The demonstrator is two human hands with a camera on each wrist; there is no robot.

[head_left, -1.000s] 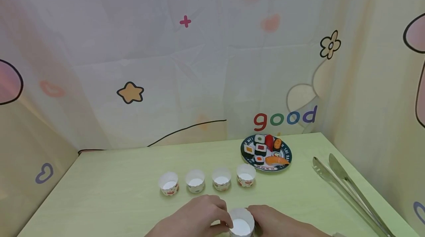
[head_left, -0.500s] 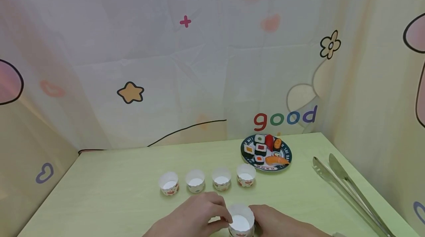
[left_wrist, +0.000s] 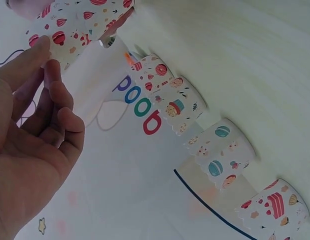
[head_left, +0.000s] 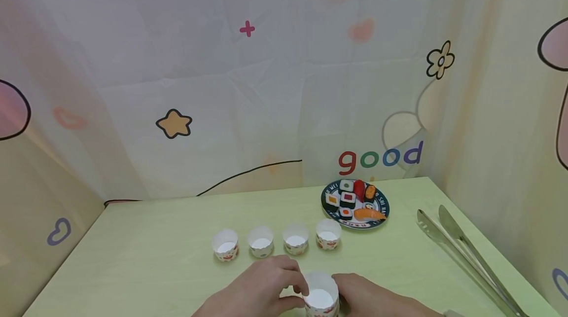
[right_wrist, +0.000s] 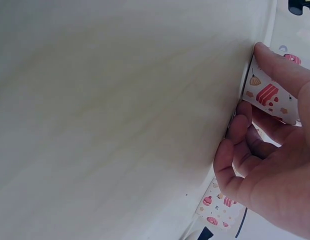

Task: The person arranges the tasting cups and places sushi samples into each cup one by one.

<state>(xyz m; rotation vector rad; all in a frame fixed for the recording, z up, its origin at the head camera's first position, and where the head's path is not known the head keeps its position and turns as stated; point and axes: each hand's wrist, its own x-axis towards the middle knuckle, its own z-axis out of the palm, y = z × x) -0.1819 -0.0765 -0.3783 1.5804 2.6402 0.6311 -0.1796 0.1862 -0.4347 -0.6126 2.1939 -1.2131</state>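
Note:
In the head view a white paper baking cup (head_left: 321, 293) with red prints stands upright at the bottom edge, between my hands. My left hand (head_left: 266, 285) pinches its left side near the rim between thumb and fingertip. The left wrist view shows these fingers on the printed wall of the cup (left_wrist: 77, 27). My right hand (head_left: 368, 295) holds the cup from the right. In the right wrist view, thumb and fingers grip a cup wall (right_wrist: 270, 92) low, at the tabletop. Whether several cups are nested here cannot be told for certain.
Several similar baking cups stand in a row behind my hands, from the leftmost cup (head_left: 226, 246) to the rightmost cup (head_left: 329, 234). A dark-rimmed plate (head_left: 383, 198) with toy-like sushi (head_left: 348, 199) lies behind. Metal tongs (head_left: 470, 253) lie along the table's right side.
My left hand and the upper part of the cup have risen slightly. More of the printed wall shows below the rim. The right hand has stayed almost still.

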